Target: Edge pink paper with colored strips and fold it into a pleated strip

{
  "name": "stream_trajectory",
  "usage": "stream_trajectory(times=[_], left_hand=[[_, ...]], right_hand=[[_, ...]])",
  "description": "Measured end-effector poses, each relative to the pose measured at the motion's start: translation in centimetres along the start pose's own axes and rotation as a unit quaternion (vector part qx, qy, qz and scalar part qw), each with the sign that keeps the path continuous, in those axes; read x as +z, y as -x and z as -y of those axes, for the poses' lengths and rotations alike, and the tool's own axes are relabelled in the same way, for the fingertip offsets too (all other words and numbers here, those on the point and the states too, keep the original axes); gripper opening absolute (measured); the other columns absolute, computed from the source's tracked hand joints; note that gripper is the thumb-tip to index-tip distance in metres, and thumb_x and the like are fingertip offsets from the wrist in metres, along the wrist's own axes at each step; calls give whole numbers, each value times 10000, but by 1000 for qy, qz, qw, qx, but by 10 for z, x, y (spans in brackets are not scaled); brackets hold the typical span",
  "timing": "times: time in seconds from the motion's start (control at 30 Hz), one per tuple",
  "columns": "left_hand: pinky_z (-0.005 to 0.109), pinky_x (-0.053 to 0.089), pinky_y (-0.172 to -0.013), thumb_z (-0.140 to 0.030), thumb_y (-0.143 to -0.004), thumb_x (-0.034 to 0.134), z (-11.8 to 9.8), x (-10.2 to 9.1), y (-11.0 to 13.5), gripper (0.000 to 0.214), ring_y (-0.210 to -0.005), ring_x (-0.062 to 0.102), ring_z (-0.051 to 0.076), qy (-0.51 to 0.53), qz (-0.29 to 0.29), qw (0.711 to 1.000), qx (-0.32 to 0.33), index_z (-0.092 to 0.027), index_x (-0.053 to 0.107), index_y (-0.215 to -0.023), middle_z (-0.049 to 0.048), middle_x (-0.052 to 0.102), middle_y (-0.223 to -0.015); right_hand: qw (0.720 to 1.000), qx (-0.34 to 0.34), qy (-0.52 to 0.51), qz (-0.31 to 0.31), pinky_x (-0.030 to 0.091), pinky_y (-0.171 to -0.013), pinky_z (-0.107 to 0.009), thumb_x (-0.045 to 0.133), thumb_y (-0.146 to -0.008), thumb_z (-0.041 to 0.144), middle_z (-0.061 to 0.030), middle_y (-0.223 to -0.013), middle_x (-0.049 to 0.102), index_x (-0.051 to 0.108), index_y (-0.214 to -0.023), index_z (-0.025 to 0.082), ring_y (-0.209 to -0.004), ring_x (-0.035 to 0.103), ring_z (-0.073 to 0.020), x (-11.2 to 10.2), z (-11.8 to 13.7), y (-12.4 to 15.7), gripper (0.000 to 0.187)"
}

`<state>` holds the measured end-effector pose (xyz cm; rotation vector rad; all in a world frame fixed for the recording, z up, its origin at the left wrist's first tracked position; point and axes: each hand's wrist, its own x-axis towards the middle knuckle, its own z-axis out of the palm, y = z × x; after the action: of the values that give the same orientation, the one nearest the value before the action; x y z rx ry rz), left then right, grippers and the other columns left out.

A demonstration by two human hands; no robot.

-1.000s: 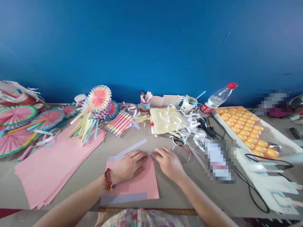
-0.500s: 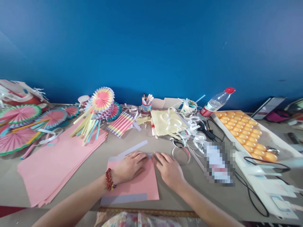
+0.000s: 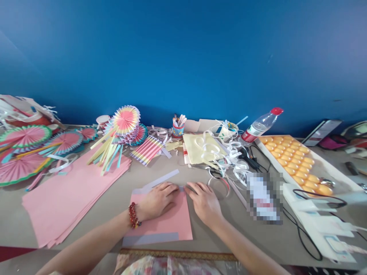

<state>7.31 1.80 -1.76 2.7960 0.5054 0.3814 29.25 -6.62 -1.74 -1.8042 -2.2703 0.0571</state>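
Observation:
A pink paper sheet (image 3: 174,219) lies in front of me, with a lavender paper strip (image 3: 150,239) along its near edge. Another lavender strip (image 3: 138,191) runs along the far edge, mostly under my fingers. My left hand (image 3: 157,202), wearing a red bead bracelet at the wrist, rests palm down on the sheet, its fingers lying across the far edge. At the far right corner, my right hand (image 3: 205,202) lies with fingers stretched out, the fingertips close to the strip's end. A loose lavender strip (image 3: 163,179) angles away just beyond the left hand.
To the left are stacked pink sheets (image 3: 71,202) and folded paper fans (image 3: 25,135). Behind stand a pen cup (image 3: 178,130) and a pale yellow sheet (image 3: 195,149) under curled white strips. Rightward are a bottle (image 3: 258,128), an orange-domed tray (image 3: 292,160) and a power strip (image 3: 312,217).
Both hands stay at the far edge of the pink sheet, the right shifting very slightly left. The view has moved a little; otherwise the things lie as before.

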Motion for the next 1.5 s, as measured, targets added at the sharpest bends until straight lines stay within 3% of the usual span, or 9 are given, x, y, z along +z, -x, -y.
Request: stream_trajectory(times=[0.37, 0.53, 0.63, 0.77, 0.93, 1.07, 1.23, 1.37, 1.5], left_hand=[[417, 485, -1020, -251, -948, 507, 2, 2, 1, 352, -1195, 531, 250, -8, -8, 1000, 7, -186, 524, -1293, 99, 578, -1274], [421, 487, -1022, -219, -927, 528, 1, 2, 1, 376, -1198, 533, 252, -5, -2, 1000, 2, -182, 510, -1301, 101, 577, -1283], [426, 475, -1040, -218, -929, 526, 2, 3, 3, 424, -1214, 525, 252, 3, -8, 1000, -2, -188, 459, -1346, 105, 556, -1313], [405, 488, -1027, -235, -959, 471, 3, 4, 7, 347, -1245, 510, 243, 30, -41, 998, -22, -169, 461, -1300, 135, 511, -1347], [364, 508, -997, -184, -953, 433, 4, 3, 9, 226, -1198, 538, 217, 75, -60, 995, -33, -155, 509, -1164, 142, 514, -1290], [368, 496, -1012, -178, -948, 436, 5, 2, 7, 245, -1202, 531, 218, 70, -45, 996, -25, -166, 534, -1172, 126, 514, -1302], [393, 485, -1015, -213, -955, 454, 3, -1, 3, 368, -1193, 520, 230, 27, -17, 999, 6, -194, 488, -1321, 94, 542, -1329], [394, 472, -1004, -237, -949, 494, -1, -3, -1, 405, -1199, 489, 245, -26, 17, 999, 19, -199, 471, -1352, 77, 539, -1369], [372, 455, -966, -240, -952, 504, -4, -4, -4, 426, -1156, 491, 243, -82, 49, 995, 12, -188, 456, -1372, 56, 513, -1410]], right_hand=[[999, -15, -30, 7, 448, -961, -431, 466, -829, 11, -57, -1325, 609, 640, -1243, 268, -1176, 523, -247, -5, -3, 9, 518], [994, -26, -97, -33, 477, -938, -394, 459, -848, 46, -64, -1203, 666, 711, -1056, 251, -1115, 578, -226, -8, -7, 16, 386], [992, 7, -114, -49, 486, -915, -383, 462, -878, 91, -82, -1172, 666, 649, -1170, 231, -1054, 602, -228, -7, -2, 11, 374], [997, 14, -76, -23, 464, -941, -419, 547, -887, 187, -125, -1233, 623, 507, -1353, 166, -1109, 559, -273, -2, 7, -6, 467], [999, -20, -24, 16, 465, -888, -414, 576, -894, 234, -129, -1200, 625, 506, -1351, 164, -1044, 565, -278, -1, 10, -27, 468], [999, -26, -14, 18, 467, -860, -382, 500, -927, 181, -113, -1098, 661, 532, -1320, 163, -994, 591, -257, -3, 7, -33, 394], [998, 27, -61, -15, 481, -773, -343, 478, -851, 99, -98, -1032, 676, 474, -1363, 145, -918, 621, -243, -4, 0, -30, 514], [984, 67, -161, -48, 483, -777, -299, 463, -771, 49, -84, -1118, 668, 573, -1196, 184, -883, 644, -197, -1, -10, -27, 460], [976, 93, -191, -46, 487, -705, -254, 485, -818, 108, -51, -999, 697, 603, -1090, 199, -777, 662, -159, 3, -18, -28, 310]])
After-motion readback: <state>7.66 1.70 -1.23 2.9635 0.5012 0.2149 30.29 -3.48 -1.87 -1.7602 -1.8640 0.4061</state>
